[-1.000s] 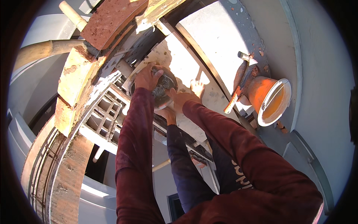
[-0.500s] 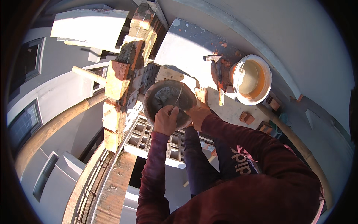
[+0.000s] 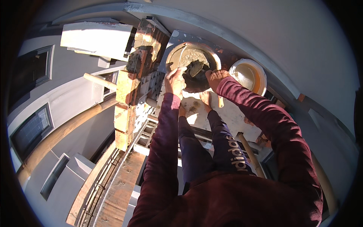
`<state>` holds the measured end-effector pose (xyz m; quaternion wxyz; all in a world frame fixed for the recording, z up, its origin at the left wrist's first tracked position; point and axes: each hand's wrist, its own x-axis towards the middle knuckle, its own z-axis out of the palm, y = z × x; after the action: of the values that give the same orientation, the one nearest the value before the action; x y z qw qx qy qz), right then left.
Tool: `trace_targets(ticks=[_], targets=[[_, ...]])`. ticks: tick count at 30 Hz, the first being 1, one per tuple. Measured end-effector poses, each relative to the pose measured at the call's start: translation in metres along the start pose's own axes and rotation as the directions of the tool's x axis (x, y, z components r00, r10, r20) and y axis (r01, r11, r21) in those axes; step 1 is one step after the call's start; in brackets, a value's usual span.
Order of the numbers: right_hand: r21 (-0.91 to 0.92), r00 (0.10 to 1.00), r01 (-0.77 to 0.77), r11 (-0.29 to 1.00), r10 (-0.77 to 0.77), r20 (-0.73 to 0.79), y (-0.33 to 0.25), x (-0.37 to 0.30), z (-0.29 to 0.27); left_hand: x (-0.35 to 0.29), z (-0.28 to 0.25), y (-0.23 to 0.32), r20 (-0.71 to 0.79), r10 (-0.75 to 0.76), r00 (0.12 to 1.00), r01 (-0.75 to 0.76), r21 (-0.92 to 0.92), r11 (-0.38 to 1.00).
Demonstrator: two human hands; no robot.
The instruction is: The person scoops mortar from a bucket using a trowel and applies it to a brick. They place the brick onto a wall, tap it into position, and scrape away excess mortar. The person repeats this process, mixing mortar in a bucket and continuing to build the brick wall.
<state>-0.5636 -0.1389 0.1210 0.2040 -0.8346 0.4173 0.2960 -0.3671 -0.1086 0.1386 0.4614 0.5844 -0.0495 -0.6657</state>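
Note:
A round mortar pan with wet grey mortar in it is held out in front of me, above the board. My left hand is closed at its near left rim, round a thin pale handle that runs up across the pan. My right hand is closed at the near right side, on what looks like the handle of a trowel. The trowel's blade lies over the mortar; its grip is mostly hidden by my fingers.
A brick wall with a string above it runs along the left. To the right stands a white bucket. A hammer's wooden handle shows below the pan. My bare feet stand on a pale board. A bamboo pole crosses at left.
The pan has moved away from me and to the right, with both hands following. It now covers most of the hammer. More mortar and the trowel blade have come into sight.

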Motion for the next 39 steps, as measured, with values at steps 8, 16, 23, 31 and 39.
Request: trace_targets(ticks=[8,16,23,31,39], targets=[[-0.096,0.996,0.025,0.995,-0.016,0.091,0.006,-0.015,-0.076,0.093,-0.107,-0.049,-0.071,0.58,0.812,-0.368,0.708,0.603],[-0.03,0.957,-0.27,0.962,0.271,0.102,0.006,0.073,-0.051,0.123,-0.115,-0.102,-0.114,0.062,0.992,-0.037,0.212,0.977],[0.152,0.963,-0.222,0.963,0.193,0.185,0.01,0.051,0.0,0.096,-0.101,-0.086,-0.054,0.052,0.997,-0.043,0.156,0.987],[0.153,0.969,-0.131,0.98,0.093,0.229,-0.005,0.012,-0.002,0.09,-0.118,-0.122,-0.037,0.026,0.999,-0.02,0.142,0.99],[-0.047,0.993,-0.008,0.999,0.013,0.113,0.006,-0.046,-0.044,0.073,-0.113,-0.124,-0.104,0.091,0.99,-0.084,0.078,0.993]])
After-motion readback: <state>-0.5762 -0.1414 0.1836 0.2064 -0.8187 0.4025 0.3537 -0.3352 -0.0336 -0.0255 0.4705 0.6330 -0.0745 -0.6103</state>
